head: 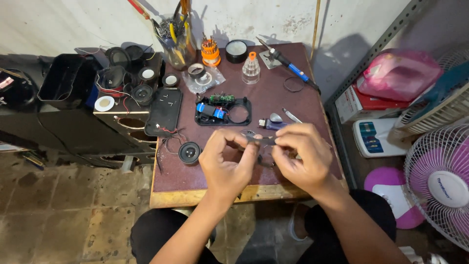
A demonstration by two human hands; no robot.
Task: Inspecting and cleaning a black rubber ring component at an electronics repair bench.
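The small dark part pinched between both hands' fingers is mostly hidden and blurred.

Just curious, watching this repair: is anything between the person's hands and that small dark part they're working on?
Nothing visible: the left hand and right hand both pinch the small dark part directly, above the maroon tabletop.
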